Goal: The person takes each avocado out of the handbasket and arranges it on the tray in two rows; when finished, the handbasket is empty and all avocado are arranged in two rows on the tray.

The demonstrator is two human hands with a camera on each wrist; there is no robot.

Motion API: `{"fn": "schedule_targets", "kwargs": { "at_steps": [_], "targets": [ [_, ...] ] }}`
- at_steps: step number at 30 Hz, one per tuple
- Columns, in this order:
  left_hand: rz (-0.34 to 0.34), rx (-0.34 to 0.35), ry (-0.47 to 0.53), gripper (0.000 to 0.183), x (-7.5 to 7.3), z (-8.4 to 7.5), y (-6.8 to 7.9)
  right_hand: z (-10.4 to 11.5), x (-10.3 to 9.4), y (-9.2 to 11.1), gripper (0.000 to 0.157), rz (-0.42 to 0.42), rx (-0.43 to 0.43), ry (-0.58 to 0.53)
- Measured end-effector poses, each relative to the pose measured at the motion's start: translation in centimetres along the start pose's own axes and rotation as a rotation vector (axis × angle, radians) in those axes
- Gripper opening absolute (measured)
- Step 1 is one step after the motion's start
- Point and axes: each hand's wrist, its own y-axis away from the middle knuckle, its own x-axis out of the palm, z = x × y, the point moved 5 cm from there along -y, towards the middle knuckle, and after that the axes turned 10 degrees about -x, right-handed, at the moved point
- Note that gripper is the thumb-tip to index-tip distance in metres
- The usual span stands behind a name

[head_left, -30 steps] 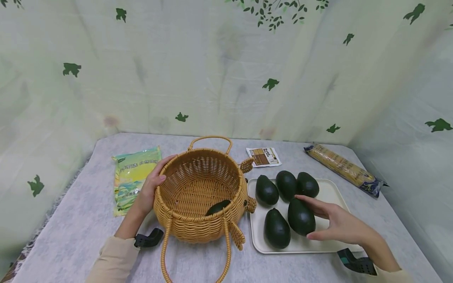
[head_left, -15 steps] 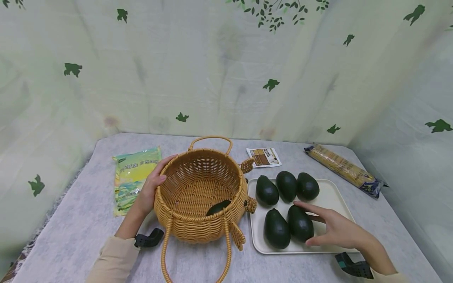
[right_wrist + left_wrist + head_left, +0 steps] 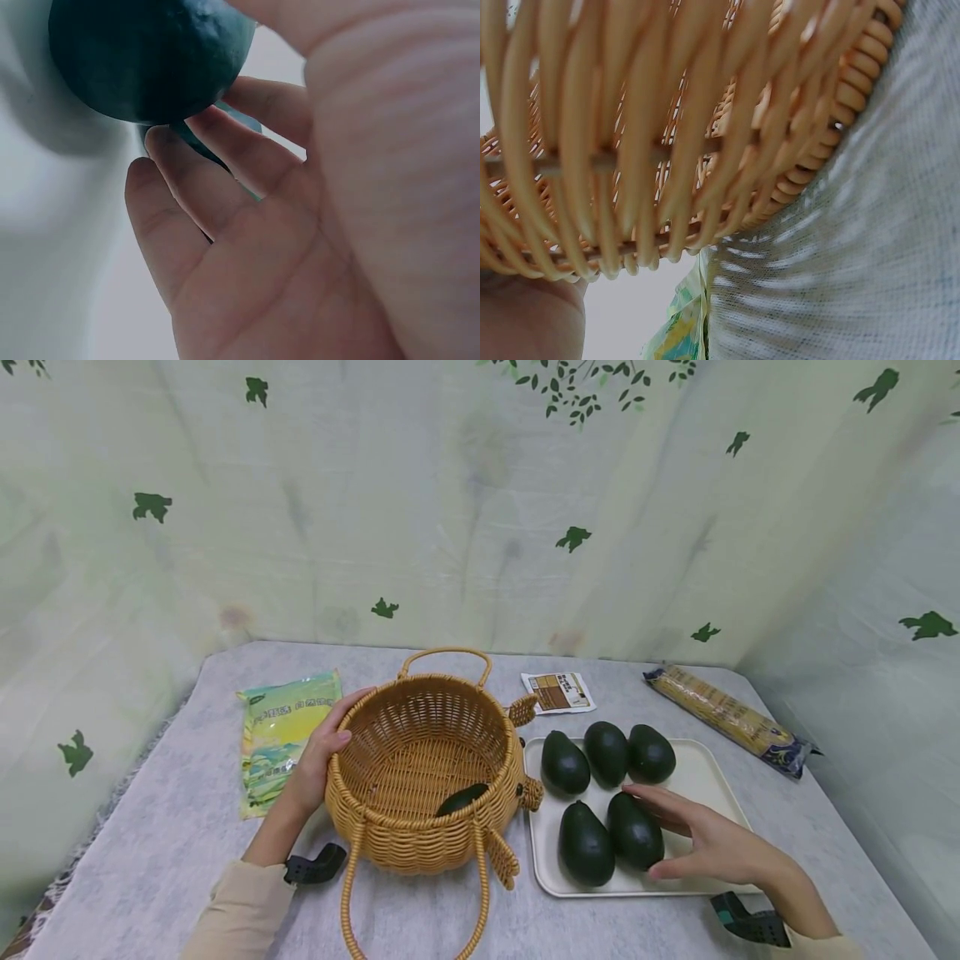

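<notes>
My left hand [image 3: 321, 760] grips the left rim of a round wicker basket [image 3: 423, 852], thumb over the edge. Its weave [image 3: 652, 135] fills much of the left wrist view. Inside the basket lies one dark green avocado [image 3: 461, 799], partly hidden by the near rim. At the right, my right hand [image 3: 712, 839] holds an avocado [image 3: 636, 832] at the front of a white tray [image 3: 705, 887], thumb on its near side and index finger at its far end. In the right wrist view, fingertips touch the underside of that avocado [image 3: 150, 60]. Another avocado [image 3: 587, 843] lies close beside it.
Three more avocados [image 3: 608, 752] sit along the tray's back. A green-yellow packet [image 3: 281, 735] lies left of the basket, a small brown-white sachet [image 3: 558, 692] behind the tray, and a long golden packet [image 3: 727, 718] at the back right. One basket handle [image 3: 348, 902] hangs toward me.
My right hand has moved slightly toward me and down with the avocado, which now sits lower beside its front neighbour. The left hand and basket have stayed put.
</notes>
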Motion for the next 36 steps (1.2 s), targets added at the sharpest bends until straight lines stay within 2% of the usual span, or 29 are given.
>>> {"fn": "schedule_targets", "kwargs": {
  "at_steps": [12, 18, 22, 28, 36],
  "targets": [
    [0.021, -0.009, 0.031, 0.060, 0.0, -0.1, 0.0, 0.5, -0.4, 0.4, 0.097, 0.000, -0.014, 0.029],
    [0.026, -0.012, 0.040, 0.060, 0.0, 0.0, 0.0, 1.0, -1.0, 0.4, 0.093, -0.023, -0.062, 0.035],
    [0.024, -0.017, 0.038, 0.060, 0.0, 0.0, 0.0, 1.6, -1.8, 0.3, 0.086, -0.056, -0.070, 0.083],
    [0.022, -0.018, 0.035, 0.060, 0.0, -0.1, 0.0, 2.8, -3.2, -0.8, 0.075, -0.147, -0.094, 0.195],
    [0.014, -0.020, 0.012, 0.059, 0.0, 0.0, 0.0, 4.8, -4.2, -3.3, 0.069, -0.183, -0.188, 0.188]
  ]
}}
